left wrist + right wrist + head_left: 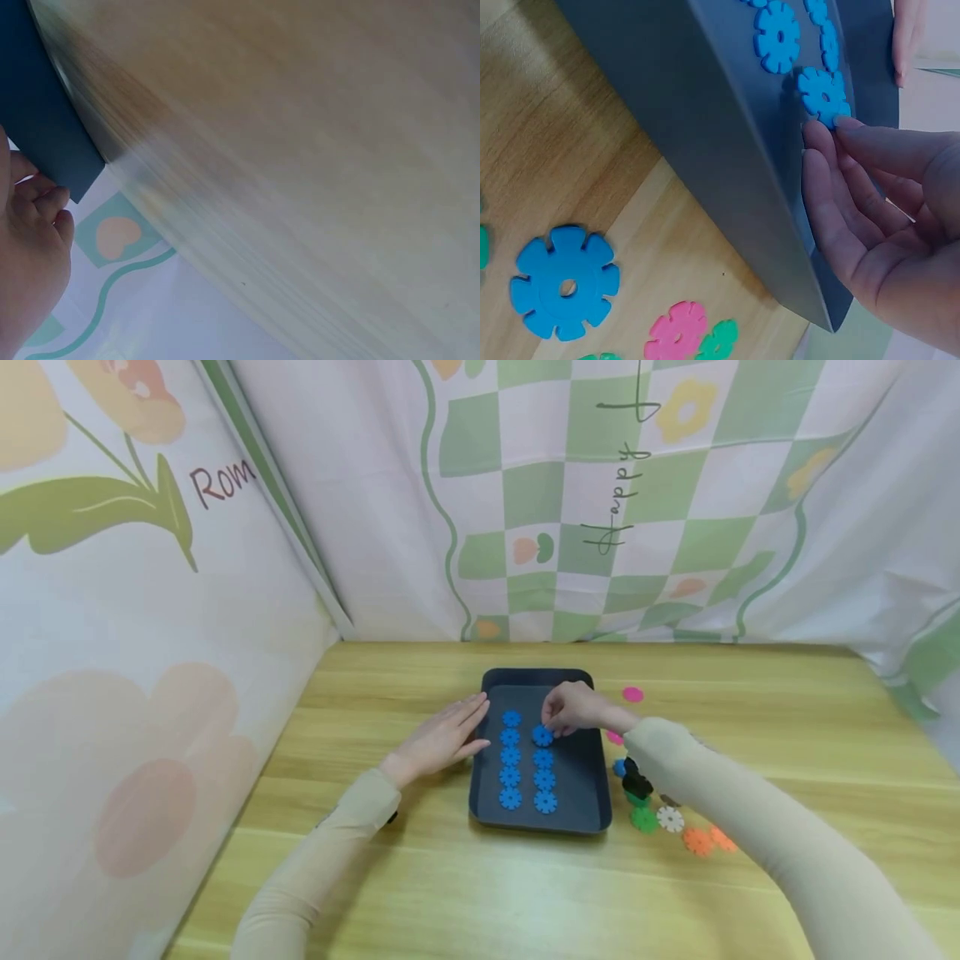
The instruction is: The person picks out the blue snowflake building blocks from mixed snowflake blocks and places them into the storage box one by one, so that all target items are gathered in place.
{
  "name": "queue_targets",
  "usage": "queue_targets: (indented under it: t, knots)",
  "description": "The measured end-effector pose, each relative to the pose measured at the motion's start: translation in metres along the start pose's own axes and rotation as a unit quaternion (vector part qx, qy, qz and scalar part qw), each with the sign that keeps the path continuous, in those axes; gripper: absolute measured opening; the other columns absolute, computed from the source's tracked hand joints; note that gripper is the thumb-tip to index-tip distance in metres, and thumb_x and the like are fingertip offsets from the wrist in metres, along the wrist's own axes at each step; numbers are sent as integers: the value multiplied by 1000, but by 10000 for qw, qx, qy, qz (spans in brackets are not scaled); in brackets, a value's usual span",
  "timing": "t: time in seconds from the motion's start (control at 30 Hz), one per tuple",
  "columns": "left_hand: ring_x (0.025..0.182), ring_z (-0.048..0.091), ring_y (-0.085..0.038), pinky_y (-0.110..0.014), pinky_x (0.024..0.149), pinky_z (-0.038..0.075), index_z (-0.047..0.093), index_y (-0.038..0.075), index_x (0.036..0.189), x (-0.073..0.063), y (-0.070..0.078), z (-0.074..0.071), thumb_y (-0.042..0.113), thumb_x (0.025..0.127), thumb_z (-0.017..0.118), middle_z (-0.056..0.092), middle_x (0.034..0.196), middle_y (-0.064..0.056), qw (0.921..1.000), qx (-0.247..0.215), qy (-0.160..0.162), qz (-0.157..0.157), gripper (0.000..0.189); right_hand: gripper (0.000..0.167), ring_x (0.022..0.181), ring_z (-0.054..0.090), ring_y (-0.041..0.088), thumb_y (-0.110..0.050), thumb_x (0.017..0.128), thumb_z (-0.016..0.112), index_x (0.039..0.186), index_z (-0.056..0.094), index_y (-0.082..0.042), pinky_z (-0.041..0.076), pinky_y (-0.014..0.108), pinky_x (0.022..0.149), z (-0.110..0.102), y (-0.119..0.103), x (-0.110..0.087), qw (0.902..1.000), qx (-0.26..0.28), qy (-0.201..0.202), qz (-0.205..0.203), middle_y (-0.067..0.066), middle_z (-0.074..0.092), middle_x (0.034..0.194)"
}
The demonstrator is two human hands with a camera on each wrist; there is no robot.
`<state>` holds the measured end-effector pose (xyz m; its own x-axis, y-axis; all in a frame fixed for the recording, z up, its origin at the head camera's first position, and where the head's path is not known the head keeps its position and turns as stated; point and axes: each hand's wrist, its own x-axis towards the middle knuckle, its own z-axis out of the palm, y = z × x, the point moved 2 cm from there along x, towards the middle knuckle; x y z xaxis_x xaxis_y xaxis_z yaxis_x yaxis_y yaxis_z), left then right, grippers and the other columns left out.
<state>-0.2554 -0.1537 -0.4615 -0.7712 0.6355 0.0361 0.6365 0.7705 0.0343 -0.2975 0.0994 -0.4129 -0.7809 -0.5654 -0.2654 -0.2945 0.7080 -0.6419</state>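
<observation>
A dark grey tray lies on the wooden table with two columns of blue snowflake discs in it. The left column has several discs, as does the right column. My right hand pinches a blue snowflake disc between thumb and fingertips at the far end of the right column. In the right wrist view that disc is tilted above the tray floor. Along the tray's left side, my left hand rests with its fingers extended against the rim; in the left wrist view its fingers touch the tray wall.
Right of the tray lie loose discs: pink, green, white and orange. A loose blue disc is there too. Patterned curtains stand behind and to the left of the table.
</observation>
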Motion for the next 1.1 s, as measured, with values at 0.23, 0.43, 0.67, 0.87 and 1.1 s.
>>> queue_targets:
  t: [0.23,0.43,0.67,0.87,1.1]
  knots:
    - [154,23,-24,-40,126,26,23,5,158,0,1,-1,50,105,37,20,166,-11,10000,46,-40,-6,70,9,80,74,25,-3,94,63,94,71,2,64,38,75,2,4,2,9999,77,-50,133,16,75,93]
    - [154,23,-24,-39,127,25,22,6,158,0,1,-1,50,105,37,20,166,-11,10000,56,-44,-33,70,8,79,74,24,-3,93,64,93,71,2,64,37,74,4,6,5,9998,138,-64,157,16,75,92]
    - [154,23,-24,-39,127,25,22,5,158,1,0,1,50,105,38,20,167,-11,10000,73,-42,-19,71,8,79,74,24,-2,93,64,93,70,3,64,36,74,6,7,5,9997,118,-58,182,17,75,91]
    - [154,24,-24,-39,126,26,23,6,158,1,0,1,51,105,37,20,166,-11,9999,95,-35,-21,71,9,79,73,23,-4,93,64,94,71,2,64,36,74,6,7,5,9999,17,-75,143,16,75,90]
    - [154,23,-23,-38,126,25,22,7,158,1,0,1,51,105,36,19,167,-10,9999,84,-67,-65,70,7,80,73,25,-3,92,66,94,71,3,64,36,74,5,8,5,9999,-40,11,139,17,75,91]
